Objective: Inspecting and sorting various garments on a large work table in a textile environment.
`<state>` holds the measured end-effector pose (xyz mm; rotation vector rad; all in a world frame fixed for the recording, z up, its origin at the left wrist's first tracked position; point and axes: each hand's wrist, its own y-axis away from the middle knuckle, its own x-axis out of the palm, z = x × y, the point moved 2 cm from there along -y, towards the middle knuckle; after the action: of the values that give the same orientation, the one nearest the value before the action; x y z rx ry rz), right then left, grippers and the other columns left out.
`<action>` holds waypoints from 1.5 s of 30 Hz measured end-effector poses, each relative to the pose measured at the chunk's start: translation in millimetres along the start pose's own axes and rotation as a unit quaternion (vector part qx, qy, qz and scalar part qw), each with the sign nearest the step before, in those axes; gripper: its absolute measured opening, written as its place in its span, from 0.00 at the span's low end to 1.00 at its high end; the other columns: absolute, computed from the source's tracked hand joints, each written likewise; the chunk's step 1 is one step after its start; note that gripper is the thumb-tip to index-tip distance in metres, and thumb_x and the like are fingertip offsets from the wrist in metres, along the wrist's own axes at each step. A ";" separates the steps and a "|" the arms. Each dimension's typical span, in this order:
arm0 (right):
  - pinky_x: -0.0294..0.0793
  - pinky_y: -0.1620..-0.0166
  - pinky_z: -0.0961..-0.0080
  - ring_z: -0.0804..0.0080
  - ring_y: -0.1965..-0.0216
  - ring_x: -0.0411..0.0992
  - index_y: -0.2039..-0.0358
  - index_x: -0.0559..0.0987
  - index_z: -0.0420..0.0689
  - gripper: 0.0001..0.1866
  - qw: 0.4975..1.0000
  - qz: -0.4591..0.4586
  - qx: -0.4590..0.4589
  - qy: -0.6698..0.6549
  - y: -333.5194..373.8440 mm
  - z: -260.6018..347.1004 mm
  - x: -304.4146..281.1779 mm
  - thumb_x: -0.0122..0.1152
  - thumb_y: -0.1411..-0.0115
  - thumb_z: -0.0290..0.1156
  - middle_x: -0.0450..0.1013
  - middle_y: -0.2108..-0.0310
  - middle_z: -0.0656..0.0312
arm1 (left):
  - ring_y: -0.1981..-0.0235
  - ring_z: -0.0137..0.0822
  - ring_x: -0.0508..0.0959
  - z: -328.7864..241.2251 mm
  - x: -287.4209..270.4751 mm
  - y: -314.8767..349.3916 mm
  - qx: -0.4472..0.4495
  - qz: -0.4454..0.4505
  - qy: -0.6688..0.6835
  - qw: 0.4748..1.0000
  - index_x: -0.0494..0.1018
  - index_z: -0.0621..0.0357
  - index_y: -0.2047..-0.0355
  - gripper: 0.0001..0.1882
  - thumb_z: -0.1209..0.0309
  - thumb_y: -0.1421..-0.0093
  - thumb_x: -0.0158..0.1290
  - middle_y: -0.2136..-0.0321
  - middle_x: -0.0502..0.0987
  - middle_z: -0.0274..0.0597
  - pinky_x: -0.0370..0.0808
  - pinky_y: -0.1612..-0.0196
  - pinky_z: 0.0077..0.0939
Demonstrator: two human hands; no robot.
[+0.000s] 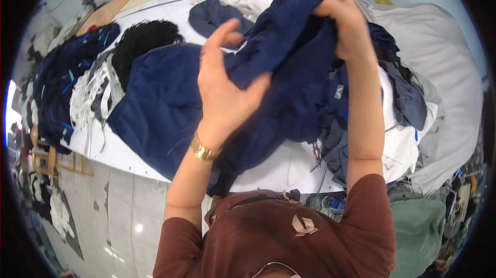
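Observation:
A navy blue garment [165, 89] spreads across the white table, its right part lifted and folded over on itself. My right hand [343, 20] is raised at the far side and grips the lifted edge, with the cloth between thumb and fingers. Closer to me and to the left, my left hand [225, 84] is held over the garment. Its thumb stands apart from the half-curled fingers, and no cloth shows between them. Folds hide the garment's full cut. A pair of small thread snips [316, 153] lies by its near right edge.
On the white table [279, 167], a black stringy heap [142, 45], white strips [88, 97] and dark blue clothes [72, 74] lie left. A grey cloth piece [214, 17] is behind. Grey and white clothes [400, 149] pile up right, beside a big pale grey bundle [439, 66].

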<state>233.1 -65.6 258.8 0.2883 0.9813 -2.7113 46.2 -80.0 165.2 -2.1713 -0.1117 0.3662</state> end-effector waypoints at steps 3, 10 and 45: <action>0.69 0.55 0.81 0.77 0.62 0.72 0.59 0.79 0.41 0.20 0.992 0.000 -0.005 0.125 20.5 -65.2 -0.6 0.49 0.54 0.20 0.76 0.64 0.62 | 0.65 0.29 0.75 33.9 -2.6 2.5 -0.213 0.036 0.105 0.971 0.66 0.59 0.57 0.17 0.82 0.49 0.52 0.69 0.75 0.39 0.69 0.56 0.19; 0.72 0.56 0.67 0.60 0.56 0.75 0.59 0.79 0.51 0.21 0.832 -0.032 0.329 0.446 113.3 -183.8 -23.0 0.56 0.56 0.21 0.78 0.63 0.58 | 0.69 0.31 0.72 72.6 -67.2 -17.2 -0.056 0.051 -0.098 0.992 0.73 0.60 0.87 0.13 0.88 0.59 0.41 0.65 0.76 0.41 0.67 0.67 0.21; 0.65 0.75 0.82 0.82 0.81 0.64 0.72 0.80 0.37 0.09 0.950 -0.046 0.299 0.075 181.3 -155.2 105.9 0.65 0.47 0.30 0.73 0.82 0.63 | 0.53 0.59 0.74 147.6 -70.1 149.9 -0.298 0.316 -0.358 0.827 0.63 0.59 0.43 0.31 0.73 0.49 0.56 0.43 0.61 0.63 0.73 0.50 0.42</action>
<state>201.2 -116.9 4.8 0.5725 0.1705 -3.0479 -73.2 -68.0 -21.2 -2.5068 0.1055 1.7248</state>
